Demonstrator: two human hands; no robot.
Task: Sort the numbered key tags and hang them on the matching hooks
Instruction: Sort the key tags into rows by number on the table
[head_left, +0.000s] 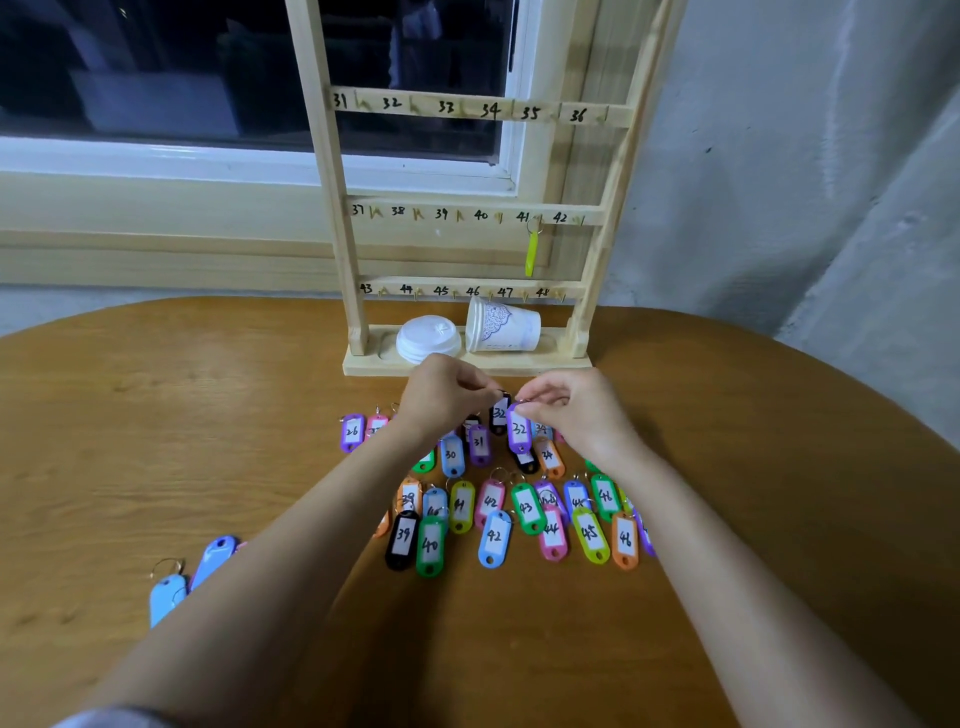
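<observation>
Pick-up step near the table's far edge: left hand pinches black 32 tag, right hand pinches purple 32 tag; next probably hook 32.

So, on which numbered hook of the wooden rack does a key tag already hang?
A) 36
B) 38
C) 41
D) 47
C: the one yellow-green tag hangs by its ring from the hook next to the number 41, on the middle rail of the wooden rack. The other hooks in view carry nothing.
</observation>
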